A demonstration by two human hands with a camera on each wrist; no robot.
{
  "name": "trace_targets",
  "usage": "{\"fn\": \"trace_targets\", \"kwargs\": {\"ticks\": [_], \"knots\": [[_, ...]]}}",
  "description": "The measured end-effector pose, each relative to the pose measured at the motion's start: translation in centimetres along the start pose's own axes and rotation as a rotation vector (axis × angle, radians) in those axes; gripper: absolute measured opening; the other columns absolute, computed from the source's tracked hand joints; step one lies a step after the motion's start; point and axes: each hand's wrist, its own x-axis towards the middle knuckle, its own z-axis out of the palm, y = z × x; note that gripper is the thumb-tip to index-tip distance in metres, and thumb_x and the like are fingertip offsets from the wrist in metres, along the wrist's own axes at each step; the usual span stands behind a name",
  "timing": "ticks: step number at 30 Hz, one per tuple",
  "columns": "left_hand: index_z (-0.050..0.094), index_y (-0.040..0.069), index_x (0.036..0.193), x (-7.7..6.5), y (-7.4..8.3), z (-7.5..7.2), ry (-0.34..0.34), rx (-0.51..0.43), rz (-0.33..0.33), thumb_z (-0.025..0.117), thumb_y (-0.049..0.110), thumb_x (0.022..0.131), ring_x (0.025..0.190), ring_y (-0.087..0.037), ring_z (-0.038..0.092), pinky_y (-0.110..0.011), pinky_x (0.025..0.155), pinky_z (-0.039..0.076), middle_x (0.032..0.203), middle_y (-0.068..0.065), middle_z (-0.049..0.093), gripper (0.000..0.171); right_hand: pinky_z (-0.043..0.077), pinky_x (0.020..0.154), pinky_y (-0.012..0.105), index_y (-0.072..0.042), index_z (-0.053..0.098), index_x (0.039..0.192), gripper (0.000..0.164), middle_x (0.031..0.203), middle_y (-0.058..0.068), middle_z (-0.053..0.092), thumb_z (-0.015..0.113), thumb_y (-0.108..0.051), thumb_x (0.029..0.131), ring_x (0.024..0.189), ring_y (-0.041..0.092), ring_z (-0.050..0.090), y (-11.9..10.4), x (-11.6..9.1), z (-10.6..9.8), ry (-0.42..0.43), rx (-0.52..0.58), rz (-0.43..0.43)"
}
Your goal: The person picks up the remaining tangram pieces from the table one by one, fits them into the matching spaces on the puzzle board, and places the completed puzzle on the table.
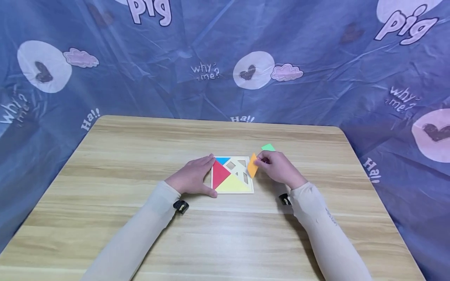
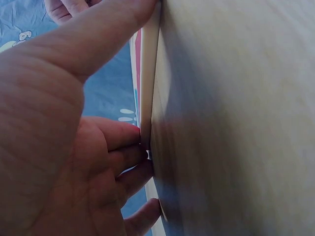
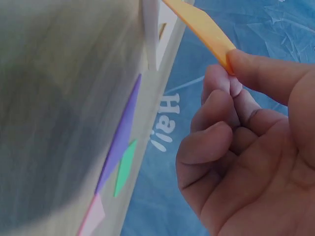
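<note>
A white tangram board (image 1: 242, 165) lies on the table with a red triangle (image 1: 219, 175), a yellow triangle (image 1: 233, 185) and a blue piece (image 1: 222, 160) in it. Several cut-outs show bare wood on its right half. My left hand (image 1: 193, 175) rests along the board's left side, thumb at the near corner and fingertips at the far corner, fingers fairly straight. Thumb and fingertips of my right hand (image 1: 277, 166) pinch an orange tangram piece (image 1: 252, 166), tilted up above the board's right edge. In the right wrist view the piece (image 3: 209, 32) appears four-sided.
Beyond my right hand lies a green piece (image 1: 268, 147), partly hidden by it in the head view. The right wrist view also shows a purple piece (image 3: 118, 140) and a pink piece (image 3: 93, 216) on the wooden table (image 1: 218, 242). A blue printed cloth (image 1: 168, 78) hangs behind.
</note>
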Motion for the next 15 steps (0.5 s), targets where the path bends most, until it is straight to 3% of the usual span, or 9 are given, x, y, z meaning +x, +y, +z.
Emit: {"fn": "trace_targets", "kwargs": {"ticks": [6,10,15], "knots": [[0.014,0.008,0.152,-0.3,0.0,-0.1,0.000,-0.003,-0.001,0.069,0.072,0.066,0.145,-0.020,0.011,-0.040,0.116,0.015,0.159,-0.005,0.010,0.120,0.040,0.062,0.030,-0.015,0.065,0.084,0.016,0.073,0.000,0.054,0.062,-0.028,0.093,0.066,0.017,0.046,-0.1,0.6,0.8,-0.067,0.049,0.018],[0.014,0.008,0.152,-0.3,0.0,-0.1,-0.005,0.002,-0.006,0.068,0.072,0.066,0.146,-0.020,0.011,-0.040,0.116,0.015,0.159,-0.004,0.010,0.120,0.040,0.060,0.030,-0.013,0.065,0.085,0.017,0.075,0.004,0.055,0.061,-0.028,0.093,0.065,0.018,0.046,-0.1,0.7,1.0,-0.069,0.087,0.032],[0.013,0.008,0.152,-0.4,0.2,0.0,-0.008,0.005,-0.007,0.067,0.073,0.066,0.146,-0.019,0.010,-0.040,0.116,0.015,0.159,-0.004,0.009,0.121,0.049,0.059,0.031,-0.008,0.063,0.084,0.017,0.074,0.008,0.060,0.062,-0.022,0.092,0.063,0.019,0.055,-0.4,0.6,1.5,-0.155,0.210,0.101]]}}
